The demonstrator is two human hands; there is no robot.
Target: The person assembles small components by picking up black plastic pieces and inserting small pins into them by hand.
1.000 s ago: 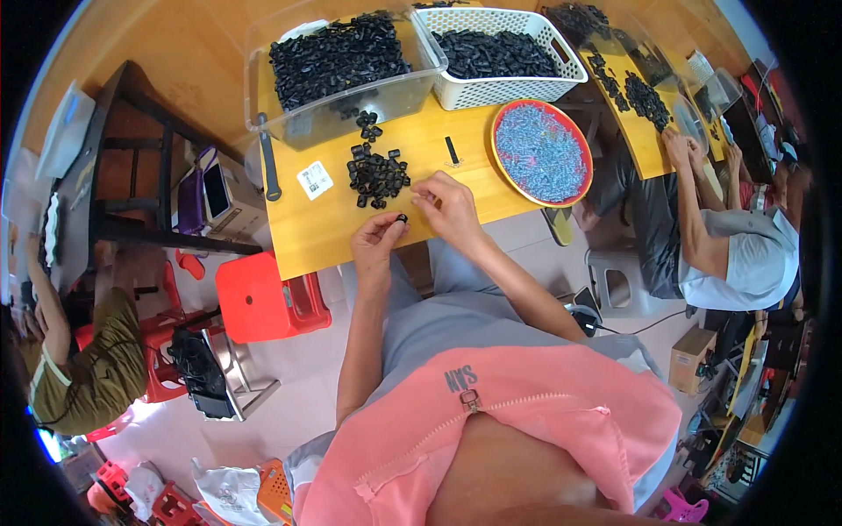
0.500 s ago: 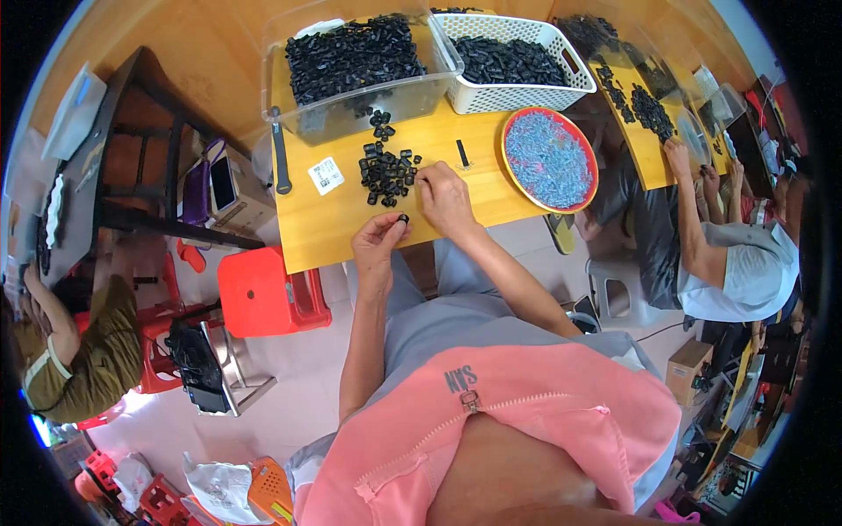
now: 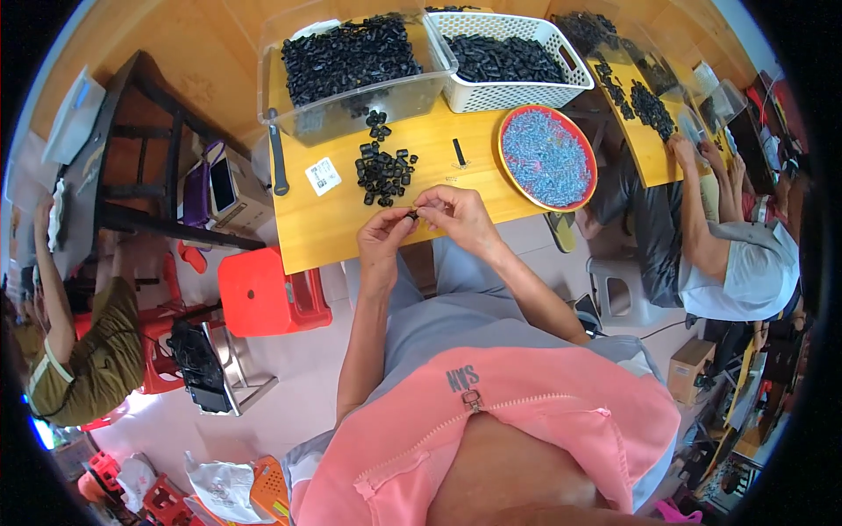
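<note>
**Small black part being worked at tabletop edge**

Left hand [image 3: 383,235] and right hand [image 3: 456,217] are pinching one small black part [image 3: 412,213] together above the yellow tabletop [image 3: 324,232], seemingly mid-assembly. The next move likely calls for another piece from the black pile [image 3: 384,168].

A small assembly workshop: yellow worktables [image 3: 333,219] carry a clear bin [image 3: 351,66] and white basket [image 3: 513,57] heaped with black plastic parts, while other workers [image 3: 728,254] sit on stools nearby.

Bare yellow table [image 3: 316,230] left of hands, black parts pile [image 3: 384,168] ahead
</note>
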